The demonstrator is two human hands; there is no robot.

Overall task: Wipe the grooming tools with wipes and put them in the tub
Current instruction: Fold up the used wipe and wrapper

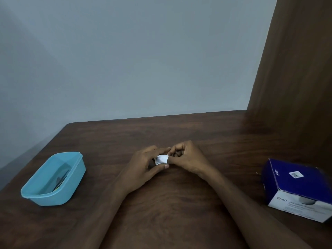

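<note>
Both hands meet over the middle of the brown table [161,203]. My left hand [143,168] pinches a small white wipe packet [161,159] between thumb and fingers. My right hand [186,159] has its fingers curled and pinches the packet's right edge. A light blue plastic tub [75,178] stands at the left, with dark grooming tools [62,179] lying inside it; their shapes are hard to make out.
A blue and white box of alcohol swabs [296,187] lies at the right edge of the table, its opening facing me. A dark wooden panel [294,69] rises at the back right. A grey wall stands behind the table.
</note>
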